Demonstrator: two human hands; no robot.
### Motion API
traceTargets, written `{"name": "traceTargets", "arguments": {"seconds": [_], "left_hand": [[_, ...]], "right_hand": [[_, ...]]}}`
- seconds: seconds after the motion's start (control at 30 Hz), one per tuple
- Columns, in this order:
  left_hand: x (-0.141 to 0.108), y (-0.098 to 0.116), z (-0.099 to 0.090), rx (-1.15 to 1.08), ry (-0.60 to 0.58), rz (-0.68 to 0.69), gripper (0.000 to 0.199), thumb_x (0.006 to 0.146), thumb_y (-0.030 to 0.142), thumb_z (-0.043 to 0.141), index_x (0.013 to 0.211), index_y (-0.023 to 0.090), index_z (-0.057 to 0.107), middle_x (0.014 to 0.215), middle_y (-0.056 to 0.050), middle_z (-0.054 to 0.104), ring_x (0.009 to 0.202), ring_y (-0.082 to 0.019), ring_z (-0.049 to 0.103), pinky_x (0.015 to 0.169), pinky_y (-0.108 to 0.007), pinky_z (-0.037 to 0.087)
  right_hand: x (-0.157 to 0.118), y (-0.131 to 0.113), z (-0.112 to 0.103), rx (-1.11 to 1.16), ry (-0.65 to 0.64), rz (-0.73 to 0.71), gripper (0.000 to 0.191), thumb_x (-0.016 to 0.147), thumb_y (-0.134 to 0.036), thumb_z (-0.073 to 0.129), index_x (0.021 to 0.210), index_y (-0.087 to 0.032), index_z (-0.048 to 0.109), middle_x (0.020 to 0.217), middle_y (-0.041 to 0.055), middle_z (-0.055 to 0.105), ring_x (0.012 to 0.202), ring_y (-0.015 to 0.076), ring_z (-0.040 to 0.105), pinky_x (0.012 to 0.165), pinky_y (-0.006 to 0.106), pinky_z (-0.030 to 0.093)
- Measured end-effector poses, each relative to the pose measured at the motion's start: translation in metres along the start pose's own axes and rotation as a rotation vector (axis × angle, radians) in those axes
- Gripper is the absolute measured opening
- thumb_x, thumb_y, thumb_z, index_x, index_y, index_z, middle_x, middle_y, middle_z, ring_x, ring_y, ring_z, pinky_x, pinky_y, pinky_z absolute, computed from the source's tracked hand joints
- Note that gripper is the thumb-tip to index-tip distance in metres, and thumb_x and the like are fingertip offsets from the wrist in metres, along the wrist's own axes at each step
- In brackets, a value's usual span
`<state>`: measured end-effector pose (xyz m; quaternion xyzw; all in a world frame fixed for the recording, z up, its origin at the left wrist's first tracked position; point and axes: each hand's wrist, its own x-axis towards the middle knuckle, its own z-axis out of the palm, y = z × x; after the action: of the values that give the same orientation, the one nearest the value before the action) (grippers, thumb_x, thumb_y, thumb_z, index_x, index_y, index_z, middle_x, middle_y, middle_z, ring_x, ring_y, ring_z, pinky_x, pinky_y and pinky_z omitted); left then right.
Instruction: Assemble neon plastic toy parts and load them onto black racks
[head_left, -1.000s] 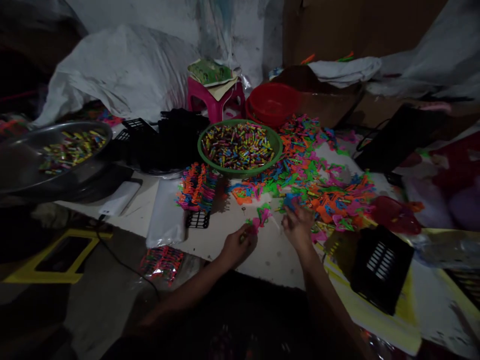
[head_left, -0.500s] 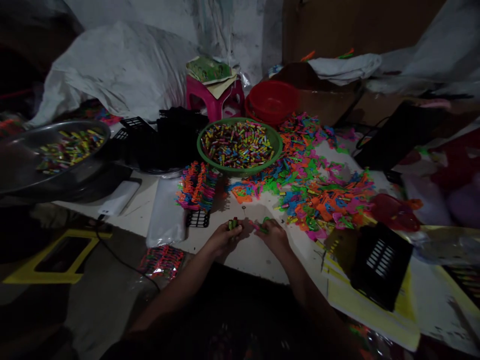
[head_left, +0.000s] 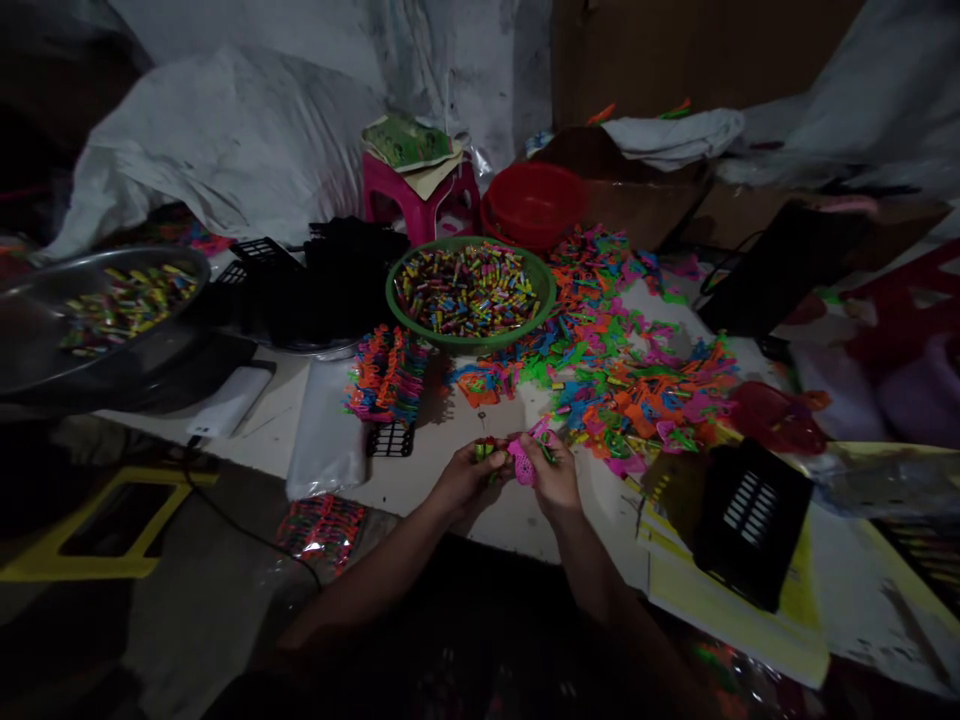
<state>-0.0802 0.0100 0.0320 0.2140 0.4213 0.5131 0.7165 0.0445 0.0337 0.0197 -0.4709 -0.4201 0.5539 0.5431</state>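
Observation:
My left hand (head_left: 466, 480) is closed on small green and red pieces (head_left: 486, 450) near the front edge of the white table (head_left: 405, 483). Beside it, my right hand (head_left: 551, 474) pinches a pink perforated plastic piece (head_left: 523, 464), with a bit of green showing at its fingers. The two hands nearly meet at the pink piece; whether the pieces touch is too dark to tell. Beyond them stands a green basin (head_left: 471, 342) full of small colourful cylinders. A heap of bright plastic pieces (head_left: 637, 385) spreads to the right.
At the left are a metal bowl (head_left: 169, 330), a white power bank (head_left: 231, 402) and clear plastic bags (head_left: 328, 430). Stacked colourful pieces (head_left: 386, 375) lie behind the hands. A black basket (head_left: 750, 525) sits at the right; red basins (head_left: 536, 200) and a pink stool (head_left: 421, 215) are behind.
My hands have come closer together. The pink piece in my right hand now shows its broad, perforated face beside my left hand. The whole view has shifted slightly.

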Motion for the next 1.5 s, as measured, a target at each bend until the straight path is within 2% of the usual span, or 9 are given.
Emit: {"name": "traceTargets", "arguments": {"seconds": [0.23, 0.37, 0.5, 0.77, 0.93, 1.03, 1.17, 1.37, 1.5], "left_hand": [[-0.005, -0.009, 0.01, 0.273, 0.009, 0.122, 0.031, 0.052, 0.036, 0.078, 0.061, 0.012, 0.061, 0.05, 0.004, 0.052, 0.048, -0.006, 0.042, 0.051, -0.02, 0.034], [0.004, -0.013, 0.004, 0.262, 0.059, 0.065, 0.037, 0.053, 0.036, 0.077, 0.08, 0.013, 0.066, 0.068, -0.001, 0.062, 0.061, -0.011, 0.052, 0.057, -0.023, 0.04], [0.02, -0.018, -0.013, 0.015, 0.153, 0.045, 0.042, 0.053, 0.034, 0.077, 0.086, 0.014, 0.059, 0.07, -0.002, 0.061, 0.058, -0.01, 0.053, 0.054, -0.024, 0.041], [0.022, -0.022, -0.025, 0.079, 0.165, 0.041, 0.05, 0.056, 0.038, 0.075, 0.094, 0.017, 0.051, 0.057, 0.006, 0.051, 0.043, -0.007, 0.047, 0.038, -0.017, 0.03], [0.022, -0.014, -0.044, 0.112, 0.219, 0.127, 0.046, 0.058, 0.041, 0.074, 0.09, 0.017, 0.05, 0.064, 0.004, 0.055, 0.049, -0.007, 0.051, 0.04, -0.016, 0.033], [0.025, -0.012, -0.052, 0.14, 0.275, 0.144, 0.046, 0.057, 0.042, 0.074, 0.089, 0.016, 0.053, 0.065, 0.003, 0.055, 0.05, -0.007, 0.052, 0.042, -0.017, 0.036], [0.022, -0.005, -0.049, 0.151, 0.257, 0.104, 0.046, 0.059, 0.044, 0.071, 0.092, 0.018, 0.051, 0.068, 0.003, 0.057, 0.047, -0.007, 0.052, 0.039, -0.017, 0.034], [0.007, -0.001, -0.018, 0.307, 0.051, 0.1, 0.043, 0.061, 0.043, 0.07, 0.091, 0.017, 0.056, 0.078, -0.001, 0.061, 0.055, -0.008, 0.054, 0.044, -0.017, 0.039], [-0.002, 0.0, 0.003, 0.329, -0.053, 0.099, 0.044, 0.063, 0.043, 0.069, 0.095, 0.015, 0.057, 0.072, 0.0, 0.061, 0.05, -0.007, 0.051, 0.045, -0.018, 0.037]], "right_hand": [[-0.002, 0.004, -0.002, -0.159, 0.094, -0.083, 0.029, 0.068, -0.047, 0.062, 0.066, -0.018, 0.057, 0.059, -0.0014, 0.06, 0.055, 0.0117, 0.054, 0.057, 0.025, 0.044], [0.016, -0.015, -0.042, -0.458, 0.153, -0.051, 0.036, 0.067, -0.052, 0.059, 0.072, -0.016, 0.06, 0.069, 0.0045, 0.063, 0.067, 0.0183, 0.057, 0.065, 0.031, 0.044], [0.037, -0.026, -0.085, -0.977, 0.472, -0.292, 0.043, 0.073, -0.043, 0.054, 0.098, -0.008, 0.06, 0.096, 0.0183, 0.061, 0.095, 0.0309, 0.052, 0.081, 0.045, 0.039], [0.013, 0.017, -0.047, -1.399, -0.511, -0.458, 0.047, 0.068, -0.008, 0.049, 0.113, -0.02, 0.057, 0.124, 0.009, 0.053, 0.116, 0.0253, 0.041, 0.098, 0.041, 0.028], [-0.04, 0.016, -0.03, -1.498, -0.671, -0.569, 0.063, 0.068, -0.042, 0.061, 0.123, -0.015, 0.047, 0.125, 0.0141, 0.049, 0.117, 0.0324, 0.038, 0.1, 0.048, 0.021], [-0.066, 0.033, -0.031, -1.51, -0.695, -0.661, 0.044, 0.077, -0.032, 0.056, 0.119, -0.02, 0.051, 0.123, 0.0112, 0.053, 0.111, 0.028, 0.045, 0.096, 0.044, 0.028], [-0.075, 0.049, -0.041, -1.339, -0.66, -0.576, 0.019, 0.084, -0.018, 0.046, 0.088, -0.023, 0.064, 0.088, 0.0049, 0.066, 0.082, 0.0183, 0.057, 0.078, 0.033, 0.04], [-0.037, 0.013, -0.033, -0.409, 0.07, -0.027, 0.032, 0.078, -0.049, 0.052, 0.076, -0.018, 0.062, 0.063, 0.0007, 0.06, 0.056, 0.0131, 0.053, 0.055, 0.026, 0.041], [-0.016, -0.007, -0.014, -0.06, 0.091, -0.007, 0.032, 0.069, -0.048, 0.063, 0.077, -0.017, 0.062, 0.062, -0.0002, 0.06, 0.053, 0.0109, 0.052, 0.052, 0.024, 0.041]]}}
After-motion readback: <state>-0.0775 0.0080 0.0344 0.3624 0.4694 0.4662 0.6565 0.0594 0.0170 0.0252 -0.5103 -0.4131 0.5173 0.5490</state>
